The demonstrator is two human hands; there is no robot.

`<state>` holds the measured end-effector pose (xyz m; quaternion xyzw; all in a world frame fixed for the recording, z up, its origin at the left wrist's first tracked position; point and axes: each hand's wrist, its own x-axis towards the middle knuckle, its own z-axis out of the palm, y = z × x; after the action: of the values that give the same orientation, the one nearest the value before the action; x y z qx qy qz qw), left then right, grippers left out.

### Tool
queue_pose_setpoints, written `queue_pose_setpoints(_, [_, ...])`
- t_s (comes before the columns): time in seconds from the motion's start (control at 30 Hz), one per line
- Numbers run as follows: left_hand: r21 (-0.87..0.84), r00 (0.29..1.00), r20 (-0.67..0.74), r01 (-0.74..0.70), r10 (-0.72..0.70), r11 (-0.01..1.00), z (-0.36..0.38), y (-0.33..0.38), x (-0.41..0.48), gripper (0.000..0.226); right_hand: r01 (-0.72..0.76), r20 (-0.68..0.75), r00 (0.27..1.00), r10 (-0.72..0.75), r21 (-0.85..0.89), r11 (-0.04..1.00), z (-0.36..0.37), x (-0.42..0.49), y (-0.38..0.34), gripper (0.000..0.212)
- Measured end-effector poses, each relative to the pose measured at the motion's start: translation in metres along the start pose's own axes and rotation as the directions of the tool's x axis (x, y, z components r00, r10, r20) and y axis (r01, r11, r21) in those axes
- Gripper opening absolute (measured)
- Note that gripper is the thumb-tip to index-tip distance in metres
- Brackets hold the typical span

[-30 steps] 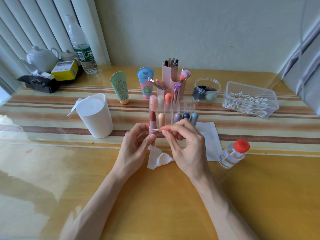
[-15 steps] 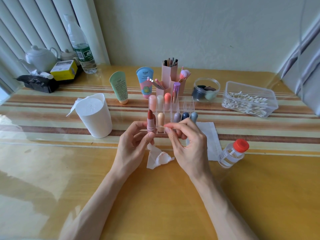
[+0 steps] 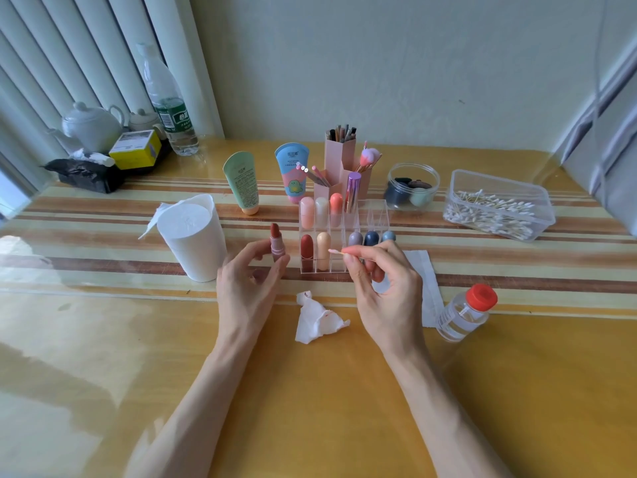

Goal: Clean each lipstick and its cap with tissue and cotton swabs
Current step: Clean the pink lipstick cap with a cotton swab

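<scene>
Evidently mid-task, the uncapped lipstick (image 3: pixel 275 241) stands upright, pinched by the left hand (image 3: pixel 248 288) beside the organizer (image 3: pixel 377 215). The right hand (image 3: pixel 382 291) pinches a cotton swab (image 3: pixel 336 251). The smudged tissue (image 3: pixel 317 319) suggests some wiping is done; the racked lipsticks probably remain.

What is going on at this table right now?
A person is cleaning lipsticks. The left hand holds an uncapped red lipstick upright by its pink base. The right hand pinches a cotton swab, whose tip points toward that lipstick but is apart from it. A crumpled tissue with a red smear lies between the hands. Capped lipsticks stand in the clear organizer behind.
</scene>
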<state>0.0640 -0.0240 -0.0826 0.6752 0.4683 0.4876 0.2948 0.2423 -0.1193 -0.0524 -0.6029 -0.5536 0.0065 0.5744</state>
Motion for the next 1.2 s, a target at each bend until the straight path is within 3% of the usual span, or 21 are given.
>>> queue_pose_setpoints(0.37, [0.137, 0.999, 0.033, 0.034, -0.039, 0.99, 0.005, -0.01, 0.004, 0.023, -0.011, 0.027, 1.0, 0.011, 0.001, 1.0, 0.002, 0.0, 0.003, 0.009])
queue_pose_setpoints(0.77, [0.247, 0.998, 0.036, 0.039, -0.049, 0.968, -0.003, -0.008, -0.005, 0.061, -0.028, 0.032, 0.999, 0.028, 0.018, 0.999, 0.002, -0.002, 0.006, 0.008])
queue_pose_setpoints(0.87, [0.331, 1.0, 0.005, -0.003, 0.001, 0.944, -0.017, -0.01, -0.015, 0.052, -0.024, 0.021, 1.0, 0.024, 0.032, 0.999, 0.002, -0.001, 0.008, 0.007])
queue_pose_setpoints(1.03, [0.426, 1.0, -0.008, -0.023, 0.029, 0.904, -0.026, -0.008, -0.016, 0.012, -0.003, 0.054, 0.999, -0.002, 0.079, 0.997, 0.005, -0.003, 0.012, 0.012])
queue_pose_setpoints(1.07, [0.366, 1.0, -0.026, 0.004, 0.006, 0.93, -0.026, -0.003, -0.016, 0.011, -0.008, 0.064, 0.998, 0.002, 0.092, 0.996, 0.004, -0.003, 0.013, 0.014])
queue_pose_setpoints(1.13, [0.023, 0.993, 0.023, 0.114, -0.115, 0.993, -0.028, 0.01, -0.014, 0.01, -0.027, 0.097, 0.995, 0.016, 0.116, 0.993, 0.004, -0.004, 0.014, 0.019])
queue_pose_setpoints(1.2, [-0.328, 0.966, 0.187, 0.23, -0.175, 0.916, -0.03, 0.023, -0.012, 0.021, -0.036, 0.134, 0.991, 0.018, 0.131, 0.991, 0.003, -0.005, 0.012, 0.023])
